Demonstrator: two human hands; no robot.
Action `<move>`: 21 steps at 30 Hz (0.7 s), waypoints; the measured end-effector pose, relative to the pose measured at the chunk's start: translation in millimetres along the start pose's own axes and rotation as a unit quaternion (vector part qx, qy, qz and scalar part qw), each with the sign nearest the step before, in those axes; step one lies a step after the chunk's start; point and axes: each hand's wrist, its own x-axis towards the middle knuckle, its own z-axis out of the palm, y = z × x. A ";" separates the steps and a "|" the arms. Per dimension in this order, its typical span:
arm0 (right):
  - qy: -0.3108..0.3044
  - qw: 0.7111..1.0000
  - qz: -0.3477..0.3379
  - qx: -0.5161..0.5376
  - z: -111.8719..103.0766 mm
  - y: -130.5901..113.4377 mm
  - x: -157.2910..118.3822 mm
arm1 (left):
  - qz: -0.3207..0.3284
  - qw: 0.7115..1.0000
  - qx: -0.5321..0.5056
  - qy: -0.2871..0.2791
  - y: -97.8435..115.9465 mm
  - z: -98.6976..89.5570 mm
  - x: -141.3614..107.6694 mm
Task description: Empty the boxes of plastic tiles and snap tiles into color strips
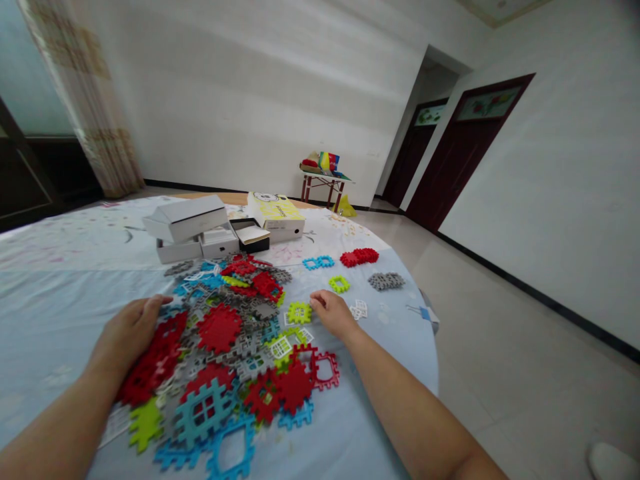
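A large heap of flat toothed building pieces (220,328) in red, grey, blue and lime green covers the middle of the table. My left hand (129,333) rests at the heap's left side, beside stacked red pieces (159,360); its fingers stretch forward and hold nothing I can see. At the heap's right edge, my right hand (334,313) has its fingers curled together at the side of a lime-green toothed piece (299,313), seemingly pinching it. Small white window-shaped pieces (359,309) lie just right of that hand.
Beyond my right hand lie a green piece (339,284), joined blue pieces (319,262), a red row (359,257) and a grey row (386,281). White boxes (187,220), a black box (253,235) and a yellow-white box (277,217) stand at the back. The table's edge curves at right.
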 end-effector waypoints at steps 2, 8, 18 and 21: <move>-0.001 1.000 -0.027 -0.011 -1.3 0.2 -1.4 | -0.001 1.000 0.001 -0.001 0.4 -0.3 -0.4; -0.087 0.991 -0.100 -0.031 -1.3 -4.9 -7.1 | 0.011 1.000 0.005 0.016 -2.8 1.7 0.0; 0.048 0.997 -0.035 -0.047 -16.9 7.9 1.0 | 0.007 1.000 0.002 0.005 -4.5 1.7 1.5; 0.083 0.996 -0.017 -0.023 -21.7 16.6 3.2 | 0.015 1.000 0.002 0.005 -3.9 1.4 1.4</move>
